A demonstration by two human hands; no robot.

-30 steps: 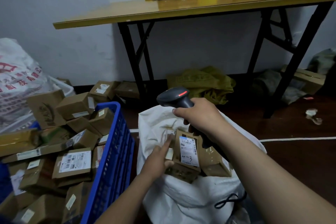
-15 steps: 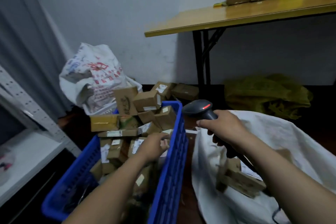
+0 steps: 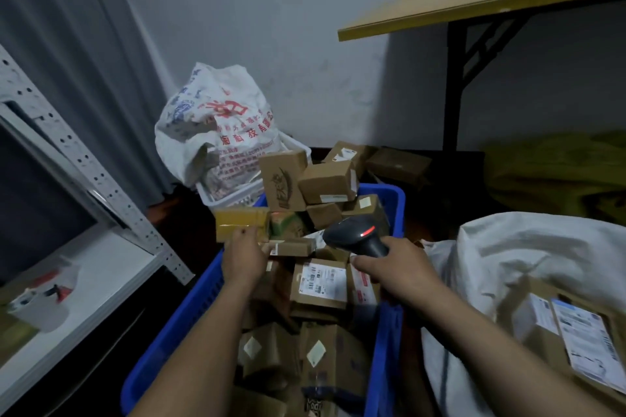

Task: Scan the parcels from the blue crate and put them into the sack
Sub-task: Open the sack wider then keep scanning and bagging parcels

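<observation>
Left hand [image 3: 244,258] on yellow parcel [image 3: 237,223] in crate [image 3: 189,315], grip unclear, right hand [image 3: 397,268] gripping scanner [image 3: 354,234] over crate, sack [image 3: 528,247] beside crate

The blue plastic crate [image 3: 189,316] at lower centre is packed wall to wall with brown cardboard parcels [image 3: 320,284] heaped above its far rim, leaving entry from above only, where the left hand [image 3: 242,257] and the right hand [image 3: 398,269] gripping the dark grey handheld scanner [image 3: 352,234] fill the middle. A narrow dark gap parts its right wall from the white woven sack [image 3: 528,247], open-mouthed at lower right; a grey perforated metal shelf post [image 3: 101,179] ends just beside its left wall.
</observation>
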